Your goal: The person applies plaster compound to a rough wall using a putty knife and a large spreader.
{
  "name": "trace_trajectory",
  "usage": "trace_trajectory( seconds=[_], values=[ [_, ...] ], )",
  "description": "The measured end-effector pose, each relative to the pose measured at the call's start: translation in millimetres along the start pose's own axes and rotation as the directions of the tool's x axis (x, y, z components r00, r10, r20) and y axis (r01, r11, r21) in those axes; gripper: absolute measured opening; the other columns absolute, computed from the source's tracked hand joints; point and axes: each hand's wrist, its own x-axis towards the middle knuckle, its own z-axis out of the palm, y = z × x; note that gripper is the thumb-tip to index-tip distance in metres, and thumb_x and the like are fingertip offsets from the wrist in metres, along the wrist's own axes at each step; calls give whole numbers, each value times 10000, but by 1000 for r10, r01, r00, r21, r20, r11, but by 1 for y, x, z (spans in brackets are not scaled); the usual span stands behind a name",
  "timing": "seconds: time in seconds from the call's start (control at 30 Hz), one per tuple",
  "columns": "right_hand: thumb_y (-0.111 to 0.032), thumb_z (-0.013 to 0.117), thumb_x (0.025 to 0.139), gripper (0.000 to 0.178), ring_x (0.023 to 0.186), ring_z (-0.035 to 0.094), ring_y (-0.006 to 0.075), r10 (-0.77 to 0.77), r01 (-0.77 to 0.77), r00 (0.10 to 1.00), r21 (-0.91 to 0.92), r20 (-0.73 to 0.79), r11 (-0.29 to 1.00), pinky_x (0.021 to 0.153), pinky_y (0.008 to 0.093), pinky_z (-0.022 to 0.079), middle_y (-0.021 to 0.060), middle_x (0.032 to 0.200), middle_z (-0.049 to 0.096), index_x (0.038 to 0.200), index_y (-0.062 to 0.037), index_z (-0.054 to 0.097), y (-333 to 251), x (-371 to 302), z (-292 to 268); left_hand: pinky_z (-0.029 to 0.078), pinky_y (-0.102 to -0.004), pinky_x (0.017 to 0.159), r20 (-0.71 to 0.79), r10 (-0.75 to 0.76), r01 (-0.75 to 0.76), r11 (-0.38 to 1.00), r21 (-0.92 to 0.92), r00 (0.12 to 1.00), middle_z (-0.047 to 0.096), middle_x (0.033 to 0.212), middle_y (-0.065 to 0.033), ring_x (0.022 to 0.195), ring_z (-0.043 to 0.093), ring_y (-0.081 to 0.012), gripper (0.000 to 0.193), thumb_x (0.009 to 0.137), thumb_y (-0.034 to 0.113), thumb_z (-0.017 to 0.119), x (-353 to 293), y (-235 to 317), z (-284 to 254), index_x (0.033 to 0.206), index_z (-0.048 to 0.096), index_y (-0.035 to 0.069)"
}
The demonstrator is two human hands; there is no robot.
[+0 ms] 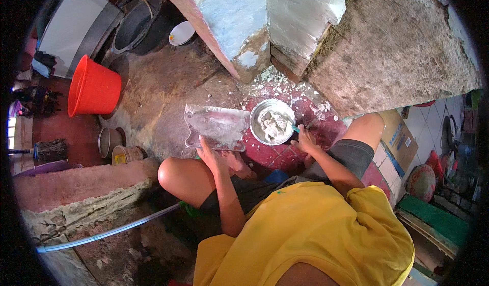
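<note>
My left hand [213,157] is at the near edge of a grey, dust-coated, dustpan-like tray [216,125], its fingers closed on that edge. The tray rests tilted or flat on the floor, I cannot tell which. To its right stands a round metal pot [253,129] with lumpy white paste [274,125] inside. My right hand [304,141] is closed around a tool with a green handle [295,128], which reaches over the pot's right rim into the paste. The tool's working end is hidden in the paste.
White crumbs [275,85] litter the floor below a peeling wall corner [249,51]. A red bucket [95,88], a metal pan [108,142] and a small tub [127,155] stand at left. Flattened cardboard [400,138] lies right. A clear hose [127,227] runs past my left knee.
</note>
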Motion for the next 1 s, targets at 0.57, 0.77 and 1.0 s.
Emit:
trace_trajectory(
  seconds=[0.57, 0.77, 1.0],
  values=[
    [-317, 472, 934, 309, 533, 440, 85, -38, -312, 940, 899, 339, 309, 486, 232, 396, -1, 669, 488, 1103, -60, 496, -17, -56, -133, 371, -349, 932, 313, -192, 266, 940, -214, 930, 488, 1196, -96, 1073, 472, -202, 448, 941, 309, 419, 10, -20, 10, 1273, 382, 9],
    [-279, 474, 936, 311, 626, 473, 90, -254, -109, 957, 985, 141, 136, 521, 238, 402, 28, 764, 526, 1146, -50, 479, -69, -73, -205, 427, -356, 900, 517, -309, 483, 842, -242, 798, 496, 1173, -103, 1029, 520, -211, 419, 916, 257, 430, 4, 8, 16, 1238, 396, -9],
    [-224, 475, 937, 241, 627, 454, 85, -336, 280, 928, 894, -160, 349, 565, 223, 379, 2, 739, 519, 1063, -37, 560, -98, -53, -215, 502, -355, 803, 713, -334, 584, 801, -129, 616, 568, 1030, -116, 909, 588, -216, 458, 795, 180, 559, -14, 54, 33, 1184, 437, -27]
  ],
)
